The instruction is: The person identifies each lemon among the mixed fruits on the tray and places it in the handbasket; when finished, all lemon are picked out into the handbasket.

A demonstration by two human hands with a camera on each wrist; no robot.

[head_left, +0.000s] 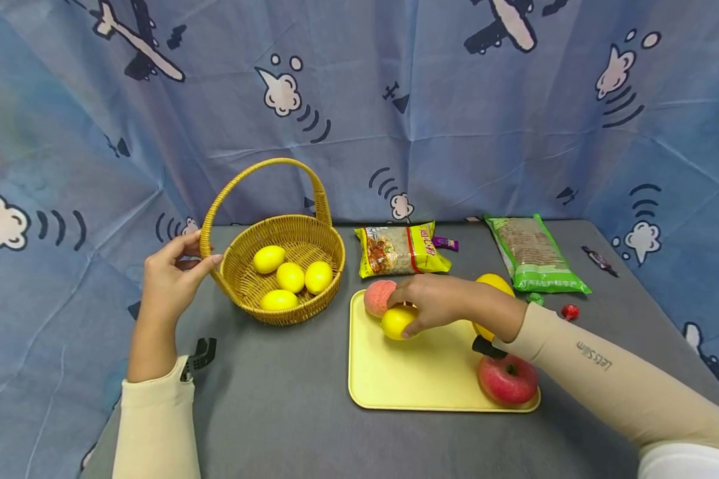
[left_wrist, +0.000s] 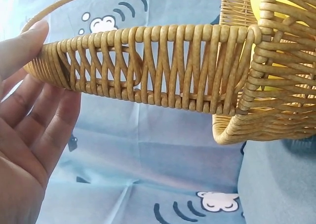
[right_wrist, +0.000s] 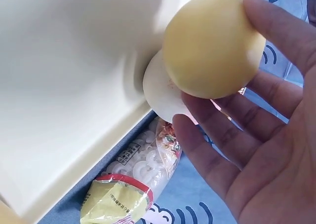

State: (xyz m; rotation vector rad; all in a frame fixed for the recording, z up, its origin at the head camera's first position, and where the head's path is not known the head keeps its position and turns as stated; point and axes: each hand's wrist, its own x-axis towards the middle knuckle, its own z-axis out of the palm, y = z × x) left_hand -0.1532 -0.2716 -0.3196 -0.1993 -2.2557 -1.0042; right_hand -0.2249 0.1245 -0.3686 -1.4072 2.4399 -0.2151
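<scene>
My left hand [head_left: 170, 276] grips the side of the tall handle of a yellow wicker basket [head_left: 284, 317]. Several yellow lemons [head_left: 278, 300] lie inside it. The left wrist view shows the thumb on one face of the woven handle [left_wrist: 163, 34] and fingers behind it. Over the left part of a pale yellow tray [head_left: 416, 392], my right hand [head_left: 437, 299] pinches another lemon [head_left: 398, 323] between thumb and fingertips. A pink peach-like fruit [head_left: 379, 298] is right beside that lemon. Whether the held lemon touches the tray is unclear.
A red apple [head_left: 508, 379] sits at the tray's right corner. An orange-yellow fruit [head_left: 494, 285] is partly hidden behind my right forearm. Behind the tray lie a yellow snack bag [head_left: 395, 251], a green-edged bag [head_left: 533, 253] and small wrapped candies [head_left: 570, 312]. A patterned curtain hangs behind.
</scene>
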